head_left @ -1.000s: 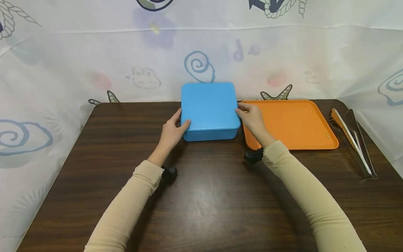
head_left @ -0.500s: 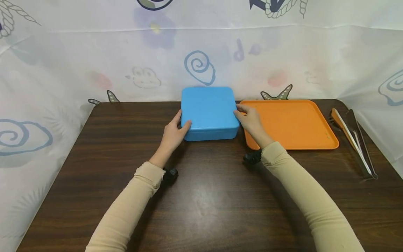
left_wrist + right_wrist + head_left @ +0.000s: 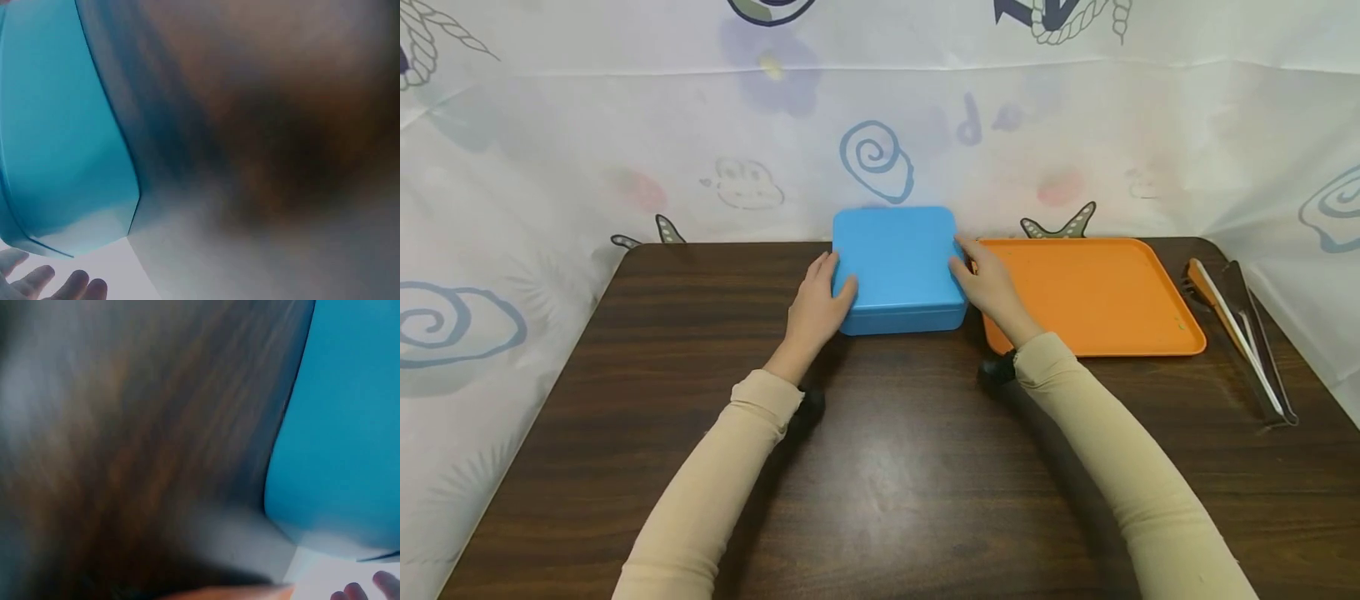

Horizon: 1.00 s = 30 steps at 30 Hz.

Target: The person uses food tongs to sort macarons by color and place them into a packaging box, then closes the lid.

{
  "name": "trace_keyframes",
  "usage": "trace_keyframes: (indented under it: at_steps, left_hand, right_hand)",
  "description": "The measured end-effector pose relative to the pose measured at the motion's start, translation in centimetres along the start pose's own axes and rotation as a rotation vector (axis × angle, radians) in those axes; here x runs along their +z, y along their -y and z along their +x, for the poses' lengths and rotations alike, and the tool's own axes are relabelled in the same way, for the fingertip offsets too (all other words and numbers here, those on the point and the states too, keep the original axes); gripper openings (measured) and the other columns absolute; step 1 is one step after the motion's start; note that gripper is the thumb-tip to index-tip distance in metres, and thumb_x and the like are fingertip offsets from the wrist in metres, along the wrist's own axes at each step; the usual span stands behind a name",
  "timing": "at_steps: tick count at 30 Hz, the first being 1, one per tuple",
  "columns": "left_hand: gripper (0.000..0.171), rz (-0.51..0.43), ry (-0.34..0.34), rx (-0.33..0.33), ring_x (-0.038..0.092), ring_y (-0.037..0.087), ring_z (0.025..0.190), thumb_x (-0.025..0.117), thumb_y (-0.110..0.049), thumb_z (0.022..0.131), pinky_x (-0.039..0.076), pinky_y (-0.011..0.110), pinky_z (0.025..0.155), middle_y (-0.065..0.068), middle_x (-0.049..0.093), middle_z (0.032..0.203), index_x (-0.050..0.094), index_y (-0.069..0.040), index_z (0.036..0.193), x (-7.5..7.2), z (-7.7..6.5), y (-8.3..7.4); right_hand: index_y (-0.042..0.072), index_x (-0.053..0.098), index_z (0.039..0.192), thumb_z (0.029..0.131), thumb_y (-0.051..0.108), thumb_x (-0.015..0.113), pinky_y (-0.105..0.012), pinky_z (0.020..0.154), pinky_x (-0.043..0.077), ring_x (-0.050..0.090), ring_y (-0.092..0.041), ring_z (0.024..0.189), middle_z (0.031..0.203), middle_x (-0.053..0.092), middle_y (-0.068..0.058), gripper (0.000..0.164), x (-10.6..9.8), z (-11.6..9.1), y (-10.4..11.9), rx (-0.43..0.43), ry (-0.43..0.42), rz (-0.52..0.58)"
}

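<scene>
A blue square box (image 3: 906, 321) with a matching blue lid (image 3: 895, 254) stands at the back middle of the table. The lid sits level on top. My left hand (image 3: 815, 308) lies against the box's left side, its thumb at the lid's edge and its fingers fairly straight. On the opposite side, my right hand (image 3: 988, 283) is at the right edge with thumb and forefinger extended. In the left wrist view several fingertips (image 3: 75, 284) show beyond the box's far end. The right wrist view shows fingertips (image 3: 353, 591) likewise. Exact finger contact is hard to tell.
An orange tray (image 3: 1093, 296) lies just right of the box, partly beneath my right hand in view. Tongs (image 3: 1243, 350) with an orange-and-white arm lie along the table's right side. A patterned white cloth (image 3: 700, 125) hangs behind the dark wooden table (image 3: 880, 467).
The lid has come down a little onto the box. Both hands have loosened from its edges, the left fingers moving slightly up along the side.
</scene>
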State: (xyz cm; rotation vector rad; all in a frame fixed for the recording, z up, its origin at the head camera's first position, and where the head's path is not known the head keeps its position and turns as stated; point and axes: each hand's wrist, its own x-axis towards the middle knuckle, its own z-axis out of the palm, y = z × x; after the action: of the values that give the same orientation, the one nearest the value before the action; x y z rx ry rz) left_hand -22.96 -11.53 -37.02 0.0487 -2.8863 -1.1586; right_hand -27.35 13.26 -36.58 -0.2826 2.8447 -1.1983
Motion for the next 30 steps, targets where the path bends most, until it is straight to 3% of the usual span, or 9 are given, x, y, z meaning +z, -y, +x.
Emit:
trace_keyframes:
  at_steps: [3,9,20,30]
  left_hand:
    - [0.059,0.093,-0.002,0.008,0.03,0.038,0.141,0.035,-0.041,0.098,0.031,0.068,0.104,0.007,0.018,0.16,0.022,-0.021,0.152,0.0,0.9,-0.4]
    - [0.057,0.175,0.076,0.004,0.03,0.035,0.142,0.028,-0.036,0.1,0.029,0.058,0.112,0.007,0.011,0.161,0.018,-0.018,0.153,0.4,2.3,-0.8]
    - [0.059,0.228,0.095,0.0,0.03,0.035,0.142,0.028,-0.037,0.1,0.03,0.055,0.113,0.009,0.013,0.16,0.021,-0.012,0.152,0.4,2.8,-1.4]
    - [0.06,0.271,0.064,0.011,0.036,0.036,0.139,0.028,-0.039,0.099,0.034,0.053,0.11,0.009,0.015,0.16,0.022,-0.013,0.152,0.7,2.6,-1.3]
  right_hand:
    - [0.011,0.026,0.151,0.102,0.033,0.039,-0.05,0.119,0.019,0.019,-0.033,0.147,0.159,0.019,-0.014,0.055,0.0,0.6,-0.1,-0.068,0.054,-0.108]
    - [0.013,0.019,0.153,0.102,0.038,0.032,-0.052,0.12,0.015,0.013,-0.036,0.147,0.16,0.011,-0.014,0.058,0.1,1.5,-0.1,-0.084,0.159,-0.261]
    - [0.017,0.014,0.154,0.102,0.041,0.029,-0.052,0.12,0.017,0.013,-0.033,0.148,0.161,0.008,-0.01,0.059,-0.1,1.5,0.4,-0.023,0.189,-0.287]
    - [0.02,0.012,0.154,0.102,0.045,0.025,-0.05,0.12,0.016,0.011,-0.03,0.149,0.162,0.006,-0.006,0.059,0.5,1.5,0.3,0.002,0.17,-0.29]
